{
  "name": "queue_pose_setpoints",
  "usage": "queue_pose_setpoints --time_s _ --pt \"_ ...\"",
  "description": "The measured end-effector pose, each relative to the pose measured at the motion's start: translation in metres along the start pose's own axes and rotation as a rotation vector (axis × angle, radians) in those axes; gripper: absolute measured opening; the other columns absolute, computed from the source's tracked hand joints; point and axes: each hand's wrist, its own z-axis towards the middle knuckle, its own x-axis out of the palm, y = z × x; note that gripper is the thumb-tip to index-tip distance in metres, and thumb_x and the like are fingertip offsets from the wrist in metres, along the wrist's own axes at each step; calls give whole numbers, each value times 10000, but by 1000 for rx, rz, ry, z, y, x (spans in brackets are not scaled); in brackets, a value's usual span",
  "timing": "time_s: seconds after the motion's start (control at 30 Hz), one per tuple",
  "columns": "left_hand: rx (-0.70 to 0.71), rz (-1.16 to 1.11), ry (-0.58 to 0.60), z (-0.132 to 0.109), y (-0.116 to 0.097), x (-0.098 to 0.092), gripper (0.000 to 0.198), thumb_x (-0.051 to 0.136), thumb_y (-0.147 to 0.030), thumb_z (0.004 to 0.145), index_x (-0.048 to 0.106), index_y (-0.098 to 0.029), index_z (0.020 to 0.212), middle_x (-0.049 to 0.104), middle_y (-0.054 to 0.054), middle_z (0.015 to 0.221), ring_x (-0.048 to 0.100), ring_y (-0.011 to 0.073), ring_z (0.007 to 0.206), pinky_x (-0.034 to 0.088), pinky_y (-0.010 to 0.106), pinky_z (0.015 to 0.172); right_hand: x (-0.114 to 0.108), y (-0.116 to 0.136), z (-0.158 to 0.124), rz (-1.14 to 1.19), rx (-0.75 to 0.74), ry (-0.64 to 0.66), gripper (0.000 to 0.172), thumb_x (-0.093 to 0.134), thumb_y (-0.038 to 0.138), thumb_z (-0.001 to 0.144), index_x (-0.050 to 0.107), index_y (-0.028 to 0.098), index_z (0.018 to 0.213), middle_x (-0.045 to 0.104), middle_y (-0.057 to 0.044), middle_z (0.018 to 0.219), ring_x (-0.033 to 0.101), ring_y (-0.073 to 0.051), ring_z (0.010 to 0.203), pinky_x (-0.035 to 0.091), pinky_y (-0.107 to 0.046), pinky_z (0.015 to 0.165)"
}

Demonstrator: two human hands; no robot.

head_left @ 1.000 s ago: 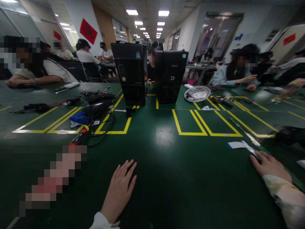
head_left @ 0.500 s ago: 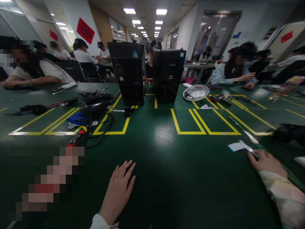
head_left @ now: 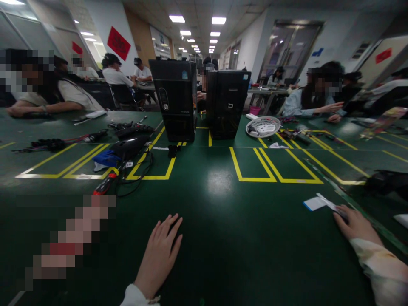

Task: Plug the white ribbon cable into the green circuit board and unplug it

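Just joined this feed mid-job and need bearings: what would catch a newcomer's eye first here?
Two black computer towers stand side by side at the far middle of the green table, behind yellow taped boxes. Nearer, the left hand lies flat on the table, and the right hand touches a thin strip by a white slip at the right.

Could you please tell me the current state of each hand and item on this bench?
left hand: open, palm down, flat on the green table, empty.
right hand: open, fingertips on the white paper slip.
white paper slip: lying flat, one end under the fingertips.
left computer tower: standing upright.
right computer tower: standing upright.
white fan grille: lying flat.
red-handled screwdriver: lying untouched.
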Motion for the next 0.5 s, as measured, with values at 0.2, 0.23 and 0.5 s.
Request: queue_pose_setpoints --time_s 0.2,0.23,0.5 --pt "-4 -7 13 -1 2 2 476 364 -381 944 378 -251 1402 426 54 1452 348 236 1354 331 500 1086 5 39 -46 245 -215 -22 543 280 466 836 541 143 1185 517 -146 1302 453 -294 1241 376 -435 1047" --pt "-6 -5 21 -1 2 2 478 361 -383 945 375 -250 1403 424 53 1454 344 234 1356 332 499 1086 4 54 -58 264 -268 -59 536 282 468 849 537 156 1203 512 -132 1313 446 -293 1250 376 -459 1044" --pt "-11 11 27 0 1 1 472 360 -385 945 395 -240 1393 431 57 1448 357 236 1349 334 501 1086 -20 198 -150 336 -766 -199 407 391 319 923 447 264 1322 461 -66 1384 418 -253 1283 431 -520 989"
